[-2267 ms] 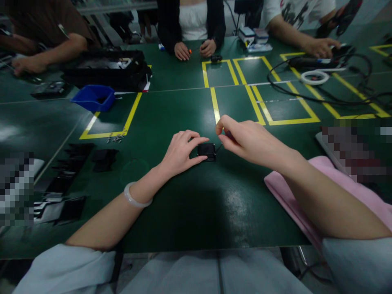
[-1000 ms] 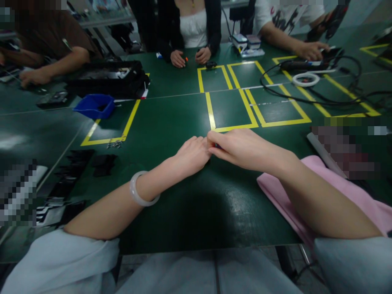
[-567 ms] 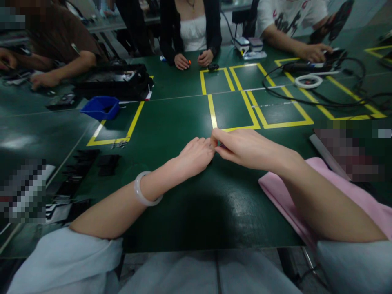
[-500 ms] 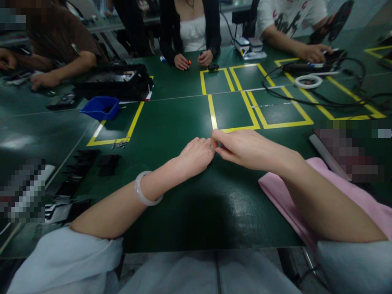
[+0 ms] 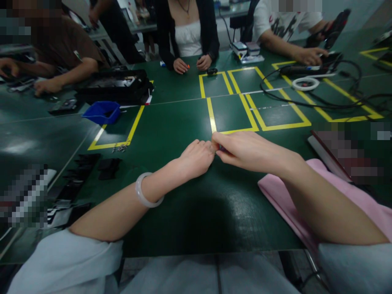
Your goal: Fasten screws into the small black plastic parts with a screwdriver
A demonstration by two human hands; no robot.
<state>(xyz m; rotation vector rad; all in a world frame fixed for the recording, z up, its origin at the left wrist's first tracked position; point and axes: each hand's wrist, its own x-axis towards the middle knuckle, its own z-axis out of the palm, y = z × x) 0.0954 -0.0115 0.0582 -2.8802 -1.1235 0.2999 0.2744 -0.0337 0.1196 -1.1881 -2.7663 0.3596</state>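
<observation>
My left hand (image 5: 196, 159) lies knuckles up on the green table (image 5: 171, 122), fingers curled shut. The small black part it gripped earlier is now hidden beneath it. My right hand (image 5: 245, 149) reaches in from the right with thumb and forefinger pinched together. Its fingertips touch those of the left hand. A thin dark sliver shows under the pinch; I cannot make out what it is. A pale bangle (image 5: 143, 192) sits on my left wrist.
Black parts (image 5: 82, 171) and loose screws (image 5: 120, 148) lie to the left, beyond them a blue bin (image 5: 102, 112) and a black tray (image 5: 114, 85). A pink cloth (image 5: 306, 204) lies under my right forearm. Cables (image 5: 306, 102) and a white ring (image 5: 305, 83) lie at the far right. Other people's hands work along the far edge.
Since the oldest frame my left hand has curled over the black part and hidden it, and my right hand has closed in to touch its fingertips. Over the last second both hands stay put.
</observation>
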